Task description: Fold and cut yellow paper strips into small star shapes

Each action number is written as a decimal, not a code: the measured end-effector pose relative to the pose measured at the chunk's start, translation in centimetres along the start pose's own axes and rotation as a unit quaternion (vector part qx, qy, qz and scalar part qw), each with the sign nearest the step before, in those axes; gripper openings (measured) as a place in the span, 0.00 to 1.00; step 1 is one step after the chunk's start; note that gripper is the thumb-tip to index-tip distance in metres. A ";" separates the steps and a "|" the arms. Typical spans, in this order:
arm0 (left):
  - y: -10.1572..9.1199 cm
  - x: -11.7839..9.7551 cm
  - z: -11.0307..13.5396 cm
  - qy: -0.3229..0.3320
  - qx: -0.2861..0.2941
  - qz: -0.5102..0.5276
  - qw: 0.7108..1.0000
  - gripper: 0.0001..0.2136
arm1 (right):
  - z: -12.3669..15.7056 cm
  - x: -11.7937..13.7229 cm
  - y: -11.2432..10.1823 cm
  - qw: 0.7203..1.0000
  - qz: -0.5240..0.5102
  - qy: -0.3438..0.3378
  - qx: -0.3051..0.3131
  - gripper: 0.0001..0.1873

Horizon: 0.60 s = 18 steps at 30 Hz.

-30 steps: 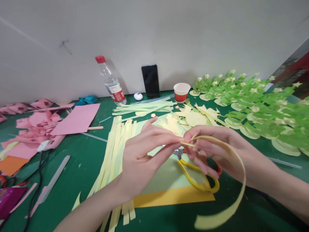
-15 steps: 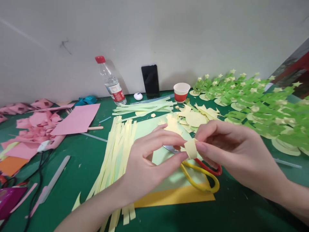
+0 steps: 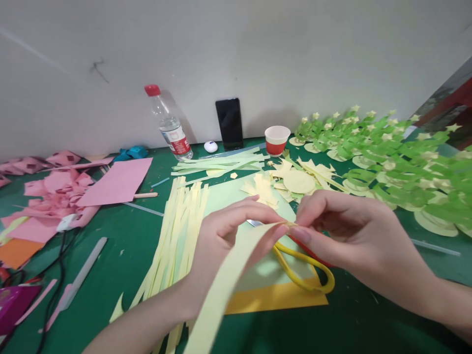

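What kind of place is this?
Likely a papercraft workspace, at a table against a wall: scissors, loose pale-yellow strips, and rows of green paper pieces topped with stars. Whether home or workshop, I can't tell.

On the green worktop, pink paper is heaped at the left, yellow strips are laid near the middle, green paper curls are crowded at the right, and a bottle is stood behind.
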<state>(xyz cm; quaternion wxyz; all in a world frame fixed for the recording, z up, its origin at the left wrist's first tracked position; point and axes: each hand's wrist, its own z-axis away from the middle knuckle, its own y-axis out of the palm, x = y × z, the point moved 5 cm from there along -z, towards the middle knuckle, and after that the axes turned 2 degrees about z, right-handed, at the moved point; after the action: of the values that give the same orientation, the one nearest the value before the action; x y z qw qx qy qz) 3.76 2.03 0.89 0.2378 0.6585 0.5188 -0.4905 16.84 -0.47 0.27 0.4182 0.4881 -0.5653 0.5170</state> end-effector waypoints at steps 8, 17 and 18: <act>-0.1 0.2 0.1 -0.009 -0.001 0.011 1.000 0.06 | -0.1 0.2 -0.2 0.999 0.038 -0.013 0.000 0.08; 0.0 0.9 0.3 -0.083 0.023 0.016 0.996 0.09 | -0.2 0.3 -0.1 0.993 0.109 -0.044 0.011 0.07; 0.0 1.0 0.3 -0.091 0.025 0.017 0.995 0.08 | -0.3 0.3 -0.1 0.992 0.115 -0.047 0.017 0.07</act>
<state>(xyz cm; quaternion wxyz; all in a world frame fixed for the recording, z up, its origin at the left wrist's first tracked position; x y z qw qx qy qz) 3.66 2.21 -0.11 0.2753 0.6257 0.4716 -0.5570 16.90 -0.25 0.60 0.3207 0.4506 -0.6275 0.5481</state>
